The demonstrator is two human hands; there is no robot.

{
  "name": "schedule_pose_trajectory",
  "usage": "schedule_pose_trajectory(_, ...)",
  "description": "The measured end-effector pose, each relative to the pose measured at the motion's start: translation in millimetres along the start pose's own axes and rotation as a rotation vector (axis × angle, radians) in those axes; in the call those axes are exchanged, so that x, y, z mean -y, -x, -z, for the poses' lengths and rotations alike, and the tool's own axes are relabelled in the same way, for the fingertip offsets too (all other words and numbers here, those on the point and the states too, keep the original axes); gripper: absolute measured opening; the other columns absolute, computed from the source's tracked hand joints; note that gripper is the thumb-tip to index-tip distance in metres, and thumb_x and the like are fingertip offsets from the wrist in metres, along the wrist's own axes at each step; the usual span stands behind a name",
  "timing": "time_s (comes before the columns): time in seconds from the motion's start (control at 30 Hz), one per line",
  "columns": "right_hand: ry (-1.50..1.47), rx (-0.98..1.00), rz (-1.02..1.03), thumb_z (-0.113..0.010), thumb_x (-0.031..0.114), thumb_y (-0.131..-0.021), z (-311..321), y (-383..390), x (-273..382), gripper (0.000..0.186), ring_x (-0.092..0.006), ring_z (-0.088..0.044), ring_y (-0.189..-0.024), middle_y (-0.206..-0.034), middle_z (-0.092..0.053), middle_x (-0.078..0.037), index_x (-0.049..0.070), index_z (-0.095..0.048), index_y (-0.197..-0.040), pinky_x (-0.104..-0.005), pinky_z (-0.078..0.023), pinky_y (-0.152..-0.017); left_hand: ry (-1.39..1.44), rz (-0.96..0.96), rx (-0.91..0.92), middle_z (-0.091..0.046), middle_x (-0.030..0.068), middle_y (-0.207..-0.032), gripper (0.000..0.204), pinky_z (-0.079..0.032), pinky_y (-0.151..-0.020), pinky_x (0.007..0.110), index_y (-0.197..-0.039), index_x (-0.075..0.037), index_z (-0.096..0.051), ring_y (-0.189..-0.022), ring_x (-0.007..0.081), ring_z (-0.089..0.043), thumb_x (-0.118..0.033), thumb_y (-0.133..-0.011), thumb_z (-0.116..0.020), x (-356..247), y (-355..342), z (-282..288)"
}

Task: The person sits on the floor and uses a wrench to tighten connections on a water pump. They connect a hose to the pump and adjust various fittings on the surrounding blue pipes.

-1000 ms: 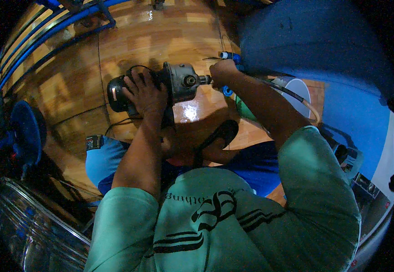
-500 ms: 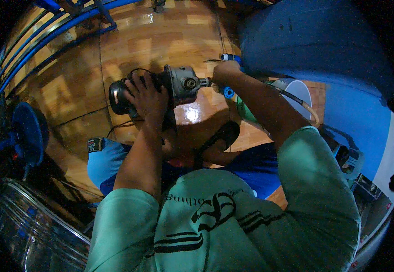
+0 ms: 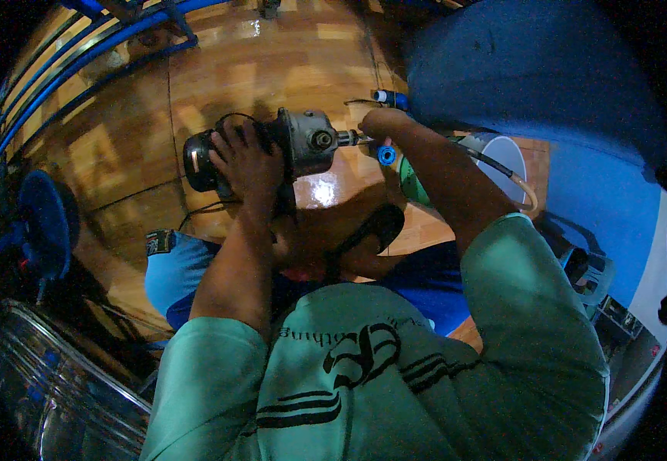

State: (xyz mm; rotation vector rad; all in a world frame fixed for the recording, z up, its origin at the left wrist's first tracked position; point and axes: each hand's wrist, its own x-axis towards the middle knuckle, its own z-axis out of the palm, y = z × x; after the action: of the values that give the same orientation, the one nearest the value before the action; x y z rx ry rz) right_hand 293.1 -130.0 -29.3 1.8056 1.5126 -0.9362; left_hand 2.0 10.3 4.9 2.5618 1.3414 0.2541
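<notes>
A pump with a black motor housing and a grey metal head lies in front of me on the wood-pattern floor. My left hand rests on top of the motor, its fingers spread over the casing. From the head, a metal fitting sticks out to the right. Just beyond that fitting my right hand is closed, and a small shiny tip shows below its fingers. Whatever it grips is mostly hidden. Close under this hand lies a blue ring-shaped part.
A blue and white pipe piece lies behind my right hand. Right of it are a green container, a white bucket and a hose. A large blue barrel stands far right. Blue metal bars run along the far left.
My right hand has turned slightly at the fitting, and a shiny tip now shows beneath the fingers. My left hand stays on the motor, and the pump has barely moved.
</notes>
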Motion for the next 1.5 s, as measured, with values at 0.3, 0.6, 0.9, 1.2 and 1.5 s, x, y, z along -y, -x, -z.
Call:
schedule_pose_trajectory(0.3,-0.07,0.012,-0.023,-0.065,0.021,-0.082,24.7,17.4,20.1,0.02,-0.0303,-0.067,-0.093,-0.102,-0.071,-0.004,0.015,-0.072,-0.1,-0.0542,-0.051,-0.075,-0.011,0.002,-0.01,-0.032,0.0185,-0.147,0.068,-0.021,-0.108,0.063,-0.133,-0.011,-0.046,-0.137,0.0452,-0.025,-0.04,-0.075,-0.067,4.4,-0.3,3.6)
schedule_pose_trajectory(0.6,-0.022,0.011,-0.087,-0.063,0.025,-0.082,14.2,1.0,11.9,0.021,-0.0263,-0.068,-0.093,-0.098,-0.07,-0.007,0.014,-0.072,-0.097,-0.0437,-0.049,-0.065,-0.002,0.019,0.0,-0.032,0.0181,-0.147,0.068,-0.021,-0.108,0.062,-0.134,-0.013,-0.046,-0.137,0.0455,-0.025,-0.039,-0.074,-0.067,1.9,-1.0,1.4)
schedule_pose_trajectory(0.9,-0.118,-0.081,-0.304,-0.071,0.032,-0.077,37.2,21.2,40.7,0.024,-0.03,-0.067,-0.093,-0.099,-0.071,-0.006,0.016,-0.074,-0.095,-0.0486,-0.05,-0.074,-0.015,0.019,-0.033,-0.033,0.0184,-0.147,0.07,-0.02,-0.108,0.062,-0.135,-0.013,-0.045,-0.137,0.0449,-0.026,-0.041,-0.075,-0.065,5.9,1.1,0.0)
schedule_pose_trajectory(1.2,0.177,-0.035,-0.212,-0.065,0.036,-0.081,51.7,37.8,56.4,0.027,-0.0271,-0.068,-0.085,-0.088,-0.071,-0.008,0.011,-0.072,-0.089,-0.0417,-0.051,-0.068,-0.023,0.023,0.0,-0.033,0.0169,-0.147,0.07,-0.02,-0.109,0.061,-0.136,-0.014,-0.044,-0.138,0.0437,-0.024,-0.04,-0.075,-0.067,7.7,-2.4,2.5)
schedule_pose_trajectory(1.5,0.571,-0.098,-0.027,-0.071,0.03,-0.073,50.3,32.6,61.1,0.02,-0.0246,-0.067,-0.076,-0.078,-0.069,-0.007,0.013,-0.073,-0.085,-0.0393,-0.051,-0.061,-0.006,0.03,-0.037,-0.031,0.0166,-0.149,0.072,-0.017,-0.11,0.061,-0.137,-0.014,-0.042,-0.139,0.0433,-0.023,-0.04,-0.075,-0.066,6.5,-0.7,-4.0)
